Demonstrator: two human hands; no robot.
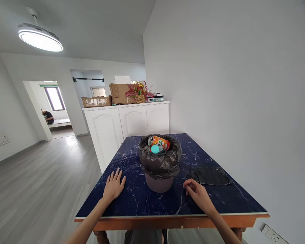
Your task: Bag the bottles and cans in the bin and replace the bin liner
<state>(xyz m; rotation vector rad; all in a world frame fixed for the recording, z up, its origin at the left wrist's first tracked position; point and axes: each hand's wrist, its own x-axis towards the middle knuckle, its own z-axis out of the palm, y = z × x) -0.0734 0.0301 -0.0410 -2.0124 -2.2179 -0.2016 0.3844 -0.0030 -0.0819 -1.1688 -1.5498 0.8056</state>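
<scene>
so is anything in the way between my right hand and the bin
Nothing visible: only tabletop shows between your right hand and the bin. The black plastic lies beyond the hand, toward the right.

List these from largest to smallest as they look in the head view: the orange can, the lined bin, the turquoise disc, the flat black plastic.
1. Lined bin
2. Flat black plastic
3. Orange can
4. Turquoise disc

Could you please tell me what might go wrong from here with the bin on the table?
The orange can lies at the top of the bin, so it could tumble out if jolted.
The black liner is bunched over the rim and might slip or tear if pulled.
The black plastic bag lies beside the right hand and could get nudged.
</scene>
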